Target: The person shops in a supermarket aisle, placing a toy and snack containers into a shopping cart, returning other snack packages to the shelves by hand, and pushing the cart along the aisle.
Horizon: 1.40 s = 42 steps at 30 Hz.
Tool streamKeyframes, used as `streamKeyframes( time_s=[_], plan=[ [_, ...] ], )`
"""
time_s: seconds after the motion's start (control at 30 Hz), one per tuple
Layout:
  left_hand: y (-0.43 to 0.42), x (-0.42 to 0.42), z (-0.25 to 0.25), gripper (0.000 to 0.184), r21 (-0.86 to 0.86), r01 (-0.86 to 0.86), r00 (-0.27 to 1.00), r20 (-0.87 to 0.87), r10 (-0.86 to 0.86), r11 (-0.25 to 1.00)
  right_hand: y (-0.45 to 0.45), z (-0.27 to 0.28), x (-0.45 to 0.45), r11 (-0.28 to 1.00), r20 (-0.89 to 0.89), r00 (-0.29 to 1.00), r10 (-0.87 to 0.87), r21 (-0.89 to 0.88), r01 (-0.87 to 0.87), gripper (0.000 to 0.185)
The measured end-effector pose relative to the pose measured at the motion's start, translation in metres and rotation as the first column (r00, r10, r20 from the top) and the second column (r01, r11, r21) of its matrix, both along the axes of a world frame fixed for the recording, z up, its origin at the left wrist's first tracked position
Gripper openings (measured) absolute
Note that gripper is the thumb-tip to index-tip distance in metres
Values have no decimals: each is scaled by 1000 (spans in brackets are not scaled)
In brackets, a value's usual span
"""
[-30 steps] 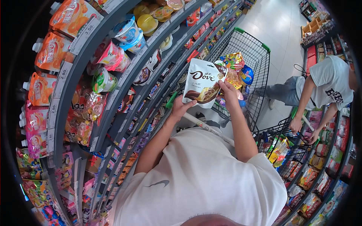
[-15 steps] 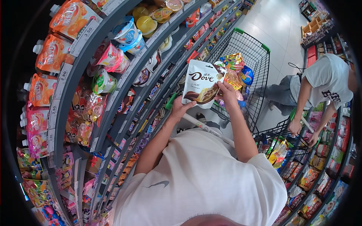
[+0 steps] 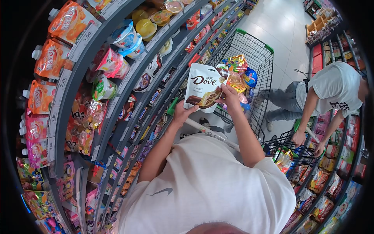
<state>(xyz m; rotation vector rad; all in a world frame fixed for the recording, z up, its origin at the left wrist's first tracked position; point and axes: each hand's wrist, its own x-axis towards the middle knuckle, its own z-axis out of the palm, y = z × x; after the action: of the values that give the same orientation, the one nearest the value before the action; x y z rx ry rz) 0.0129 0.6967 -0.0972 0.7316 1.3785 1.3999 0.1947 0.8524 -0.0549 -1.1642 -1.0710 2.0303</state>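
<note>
A white and brown Dove chocolate pouch (image 3: 202,89) is held upright in front of me, its printed face toward me. My left hand (image 3: 183,112) grips its lower left corner, thumb on the front. On the right edge, my right hand (image 3: 230,99) pinches the pouch with the thumb and fingers. Just beyond it stands a shopping cart (image 3: 259,48) of black wire with green corners. Colourful snack packages (image 3: 237,76) lie in the cart, partly hidden by the pouch and my right hand. The cart's handle (image 3: 204,128) passes below my hands.
Curved-looking shelves (image 3: 64,97) at left hold drink pouches (image 3: 50,58), jelly cups (image 3: 113,64) and candy bags. To the right, another person (image 3: 331,85) bends over a second cart (image 3: 292,148) with packages in it. Snack shelves (image 3: 327,175) line the right side; a tiled floor (image 3: 282,23) stretches ahead.
The pouch and both my hands have shifted slightly left in view, still holding on. The other person has moved a little, with the lower arm now nearer the second cart's handle.
</note>
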Motion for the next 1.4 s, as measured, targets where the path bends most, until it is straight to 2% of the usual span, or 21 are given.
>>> streamKeyframes(
  time_s=[0.1,0.27,0.33,0.43,0.53,0.8,0.9,1.1,1.2,1.3,1.4],
  plan=[
    [1,1,-2,37,46,-31,999,-4,32,998,-3,-1,-3,1000,3,1000,-16,-11,16,29],
    [1,1,0,34,35,-37,999,-33,39,999,-6,-8,-5,1000,-17,1000,20,6,-20,28],
    [0,2,1,35,35,-43,999,-27,44,998,-8,-3,-9,1000,-11,1000,-20,14,20,26],
    [-1,3,2,34,25,-36,999,10,36,999,-11,-6,-11,996,-12,997,-81,29,82,26],
    [1,4,-3,34,90,-61,996,77,54,994,-8,-6,-7,994,-3,995,-97,48,97,26],
    [2,0,-23,23,57,-96,992,82,92,994,2,-3,-2,982,-6,983,-183,45,183,27],
    [2,0,-28,22,71,-102,993,68,97,992,5,-8,0,988,-5,989,-148,49,148,27],
    [2,2,-25,22,63,-71,997,-36,74,995,9,-18,2,990,-31,990,-141,28,141,28],
    [3,6,-21,28,70,-116,993,-24,117,991,12,-19,1,989,-23,990,-141,35,142,27],
    [3,10,-19,36,51,-120,988,-87,125,991,19,-18,-1,982,-14,983,-182,51,183,25],
    [-2,21,-15,35,70,-158,945,-277,172,985,29,-15,-1,972,-22,974,-225,70,226,25]
  ],
)
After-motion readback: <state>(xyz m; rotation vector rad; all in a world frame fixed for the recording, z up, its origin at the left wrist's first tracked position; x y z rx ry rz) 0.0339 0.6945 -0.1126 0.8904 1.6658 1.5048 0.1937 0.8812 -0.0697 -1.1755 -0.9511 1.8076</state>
